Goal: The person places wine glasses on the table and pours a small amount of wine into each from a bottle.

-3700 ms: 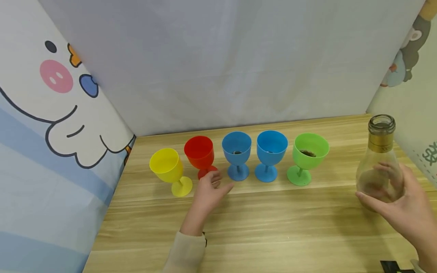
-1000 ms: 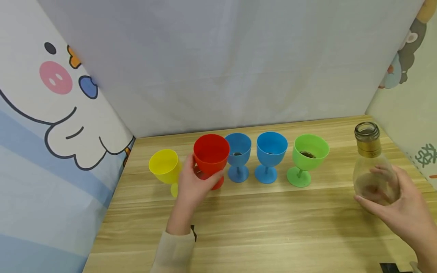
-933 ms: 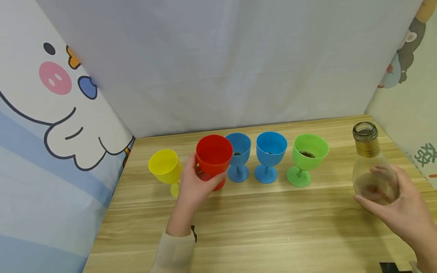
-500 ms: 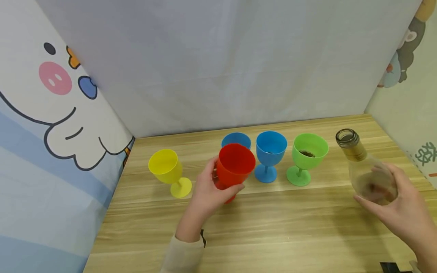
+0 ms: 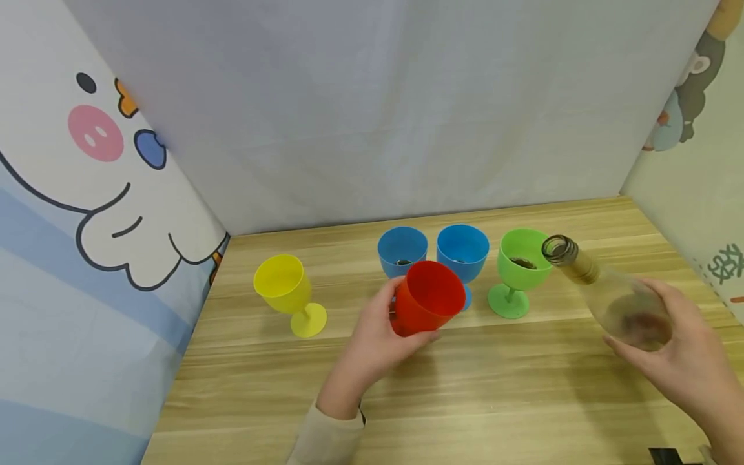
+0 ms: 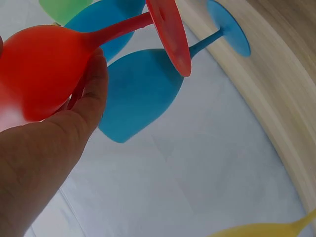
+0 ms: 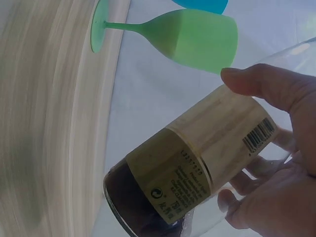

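Observation:
My left hand (image 5: 380, 336) grips a red goblet (image 5: 431, 294) by its bowl, tipped a little to the right and raised off the table; its foot shows clear in the left wrist view. The right hand (image 5: 677, 342) holds a clear glass bottle (image 5: 616, 294), its neck leaning left toward the red goblet. Dark liquid (image 7: 143, 202) lies at the bottle's base, below a label with a barcode in the right wrist view. Behind the red goblet stand two blue goblets (image 5: 402, 248), each with a little dark liquid. A green goblet (image 5: 517, 274) with dark liquid stands beside the bottle's mouth.
A yellow goblet (image 5: 285, 284) stands alone at the left of the wooden table (image 5: 244, 387). A pale cloth wall (image 5: 325, 129) rises along the back edge, with printed cartoon panels on both sides.
My left hand reached the red goblet, lifted it from the row and carried it right and nearer, tilting it. The bottle, upright before, has tipped to the left in my right hand.

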A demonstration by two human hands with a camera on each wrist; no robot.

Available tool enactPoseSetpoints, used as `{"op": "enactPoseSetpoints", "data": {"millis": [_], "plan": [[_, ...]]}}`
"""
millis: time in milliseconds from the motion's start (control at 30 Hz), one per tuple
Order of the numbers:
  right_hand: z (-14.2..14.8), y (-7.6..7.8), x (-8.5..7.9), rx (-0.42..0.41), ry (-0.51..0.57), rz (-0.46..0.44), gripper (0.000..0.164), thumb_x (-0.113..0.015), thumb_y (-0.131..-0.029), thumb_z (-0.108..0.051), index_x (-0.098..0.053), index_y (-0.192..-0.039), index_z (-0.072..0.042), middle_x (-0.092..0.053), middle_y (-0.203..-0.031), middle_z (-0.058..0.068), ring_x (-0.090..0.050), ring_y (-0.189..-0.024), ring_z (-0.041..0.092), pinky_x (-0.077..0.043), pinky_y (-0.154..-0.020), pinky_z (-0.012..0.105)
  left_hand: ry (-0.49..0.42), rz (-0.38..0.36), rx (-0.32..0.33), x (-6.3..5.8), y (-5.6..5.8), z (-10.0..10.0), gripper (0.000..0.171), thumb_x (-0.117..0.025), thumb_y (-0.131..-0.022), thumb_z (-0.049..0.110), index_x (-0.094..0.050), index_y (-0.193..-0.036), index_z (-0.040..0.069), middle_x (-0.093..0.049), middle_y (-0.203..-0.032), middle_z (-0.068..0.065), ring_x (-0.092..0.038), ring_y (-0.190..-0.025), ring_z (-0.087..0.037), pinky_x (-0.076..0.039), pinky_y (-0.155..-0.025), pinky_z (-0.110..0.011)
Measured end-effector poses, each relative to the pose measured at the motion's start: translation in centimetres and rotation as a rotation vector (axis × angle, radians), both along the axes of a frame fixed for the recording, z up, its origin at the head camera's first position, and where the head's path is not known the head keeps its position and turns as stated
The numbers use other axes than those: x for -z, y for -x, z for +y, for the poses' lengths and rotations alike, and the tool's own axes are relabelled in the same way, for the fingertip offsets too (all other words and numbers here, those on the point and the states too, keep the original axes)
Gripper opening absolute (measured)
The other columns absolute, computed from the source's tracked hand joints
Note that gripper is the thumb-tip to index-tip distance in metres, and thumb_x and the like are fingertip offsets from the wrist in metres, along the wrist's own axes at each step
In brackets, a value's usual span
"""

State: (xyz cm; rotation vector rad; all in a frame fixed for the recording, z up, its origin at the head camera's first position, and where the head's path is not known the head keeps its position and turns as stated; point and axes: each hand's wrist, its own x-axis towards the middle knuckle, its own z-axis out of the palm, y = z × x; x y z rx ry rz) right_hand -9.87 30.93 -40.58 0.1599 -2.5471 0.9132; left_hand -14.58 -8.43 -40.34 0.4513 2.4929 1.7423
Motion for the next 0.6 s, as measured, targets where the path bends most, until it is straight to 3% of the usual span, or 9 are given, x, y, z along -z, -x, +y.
{"op": "enactPoseSetpoints", "data": {"millis": [67,133,233,333,433,600], "plan": [[0.04,0.16,0.09,-0.022,-0.026,0.026,0.099,-0.092,-0.055,0.010,-0.049,-0.143,0.001,-0.052,-0.128,0.028,-0.047,-0.105,0.040,-0.025,-0.083,0.011,0.008,0.008,0.011,0.11,-0.04,0.14,0.082,-0.092,-0.077,0.018,-0.048,-0.145,0.024,-0.056,-0.132,0.012,-0.053,-0.120,-0.019,-0.057,-0.083,-0.035],[0.11,0.32,0.22,-0.041,-0.060,0.053,0.101,-0.091,-0.052,0.012,-0.048,-0.143,0.002,-0.052,-0.128,0.031,-0.046,-0.105,0.048,-0.029,-0.090,0.019,0.016,0.016,0.017,0.22,-0.07,0.22,0.082,-0.092,-0.076,0.018,-0.048,-0.145,0.025,-0.057,-0.132,0.013,-0.053,-0.120,-0.018,-0.057,-0.083,-0.034],[0.26,0.53,0.39,-0.060,-0.112,0.087,0.105,-0.090,-0.048,0.014,-0.048,-0.143,0.002,-0.052,-0.126,0.034,-0.045,-0.106,0.053,-0.037,-0.095,0.049,0.020,0.024,0.028,0.31,-0.11,0.33,0.082,-0.092,-0.076,0.018,-0.048,-0.145,0.025,-0.057,-0.132,0.013,-0.054,-0.119,-0.016,-0.056,-0.083,-0.033],[0.31,0.61,0.48,-0.057,-0.141,0.095,0.106,-0.088,-0.046,0.015,-0.048,-0.143,0.001,-0.051,-0.125,0.035,-0.043,-0.108,0.057,-0.026,-0.086,0.076,0.021,0.025,0.033,0.40,-0.18,0.39,0.082,-0.092,-0.076,0.017,-0.048,-0.144,0.024,-0.057,-0.131,0.013,-0.054,-0.118,-0.016,-0.056,-0.083,-0.033],[0.33,0.60,0.46,-0.030,-0.170,0.087,0.104,-0.088,-0.047,0.014,-0.049,-0.141,-0.002,-0.049,-0.126,0.034,-0.040,-0.110,0.060,-0.020,-0.090,0.080,0.024,0.030,0.043,0.50,-0.25,0.49,0.082,-0.092,-0.076,0.017,-0.048,-0.144,0.023,-0.057,-0.131,0.012,-0.054,-0.119,-0.016,-0.056,-0.083,-0.033],[0.31,0.57,0.26,0.004,-0.256,0.101,0.102,-0.088,-0.046,0.015,-0.049,-0.139,-0.004,-0.047,-0.127,0.034,-0.040,-0.110,0.062,-0.019,-0.092,0.081,0.059,0.038,0.055,0.69,-0.35,0.74,0.083,-0.092,-0.077,0.017,-0.046,-0.146,0.022,-0.056,-0.132,0.012,-0.053,-0.119,-0.014,-0.055,-0.083,-0.031]]}}
